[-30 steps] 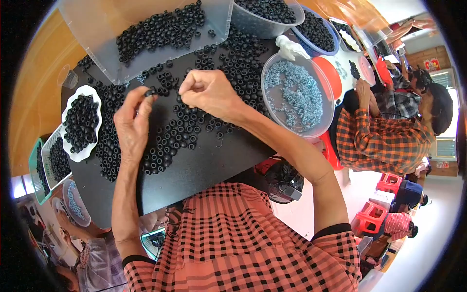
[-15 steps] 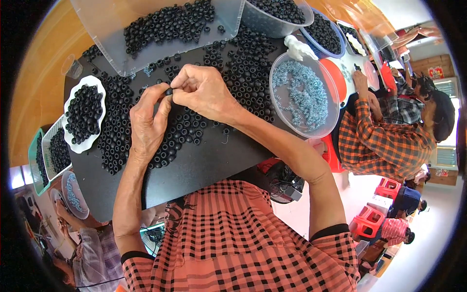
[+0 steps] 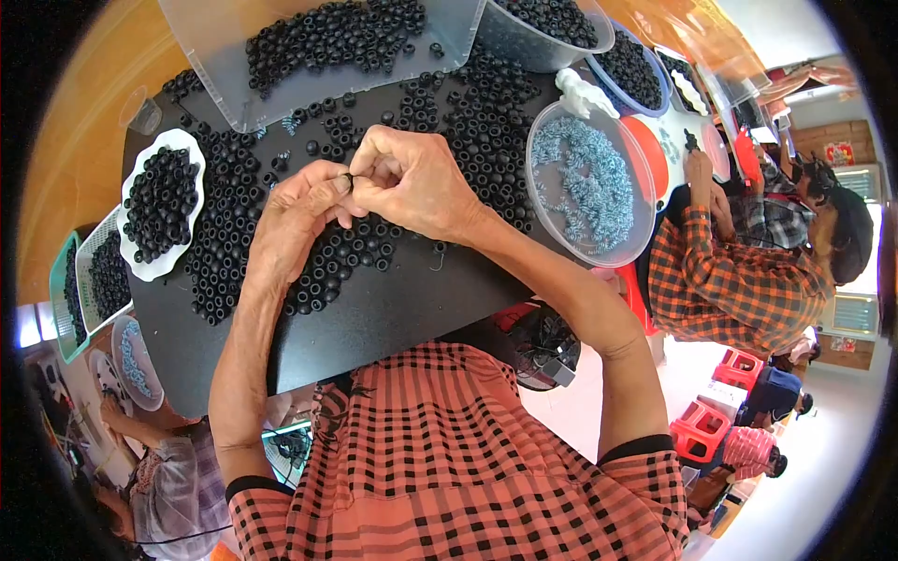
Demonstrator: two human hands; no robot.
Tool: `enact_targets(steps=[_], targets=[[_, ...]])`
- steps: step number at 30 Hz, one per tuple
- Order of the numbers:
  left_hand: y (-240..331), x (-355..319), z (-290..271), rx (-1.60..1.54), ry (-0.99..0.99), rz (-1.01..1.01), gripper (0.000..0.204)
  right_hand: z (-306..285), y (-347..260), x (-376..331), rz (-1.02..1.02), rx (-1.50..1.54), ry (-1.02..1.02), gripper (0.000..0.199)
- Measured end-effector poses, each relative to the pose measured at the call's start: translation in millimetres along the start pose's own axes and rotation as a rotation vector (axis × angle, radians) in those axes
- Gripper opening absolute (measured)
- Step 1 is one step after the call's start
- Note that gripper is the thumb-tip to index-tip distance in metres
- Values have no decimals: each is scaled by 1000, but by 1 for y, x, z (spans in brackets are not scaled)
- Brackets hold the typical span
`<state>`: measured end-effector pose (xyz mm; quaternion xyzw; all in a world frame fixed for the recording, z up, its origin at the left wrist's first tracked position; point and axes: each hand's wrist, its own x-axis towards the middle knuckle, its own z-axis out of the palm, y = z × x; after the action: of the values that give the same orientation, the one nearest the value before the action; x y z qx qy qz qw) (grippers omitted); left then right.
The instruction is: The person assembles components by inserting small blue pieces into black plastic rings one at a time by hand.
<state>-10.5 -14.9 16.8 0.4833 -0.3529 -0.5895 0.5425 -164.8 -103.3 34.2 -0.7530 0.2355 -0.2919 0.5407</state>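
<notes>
Over the dark table, my left hand (image 3: 295,210) and my right hand (image 3: 416,182) meet fingertip to fingertip. Both pinch a small black bead-like part (image 3: 348,179), mostly hidden by the fingers. Loose black round parts with holes (image 3: 220,271) lie spread around and beneath my hands. Right of my right hand stands a clear round tub (image 3: 641,238) of small light-blue coil springs (image 3: 599,182). A few single springs (image 3: 290,122) lie among the black parts beyond my hands.
A white scalloped dish (image 3: 140,266) of black parts stands left. At the back are a clear bin (image 3: 220,56), a deep bowl (image 3: 514,42) and a blue basket (image 3: 666,93), all holding black parts. Co-workers sit right (image 3: 739,271) and lower left (image 3: 178,486).
My left hand has rolled inward, its fingers curling more tightly around the small part. My right hand has shifted slightly right and down, staying against it. The whole view has moved a little.
</notes>
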Motion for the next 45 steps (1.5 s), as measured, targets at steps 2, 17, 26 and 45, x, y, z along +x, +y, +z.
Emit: enact_targets(steps=[2, 17, 26, 45], targets=[[-2, 0, -1, 46, 21, 31, 17, 1, 3, -1, 2, 30, 3, 7], [0, -6, 12, 1090, 113, 696, 29, -4, 19, 0, 116, 153, 3, 4], [-1, -9, 16, 1139, 94, 676, 26, -8, 15, -2, 24, 192, -80, 8], [1, -10, 20, 626, 106, 344, 15, -12, 7, -4, 320, 405, -100, 2]])
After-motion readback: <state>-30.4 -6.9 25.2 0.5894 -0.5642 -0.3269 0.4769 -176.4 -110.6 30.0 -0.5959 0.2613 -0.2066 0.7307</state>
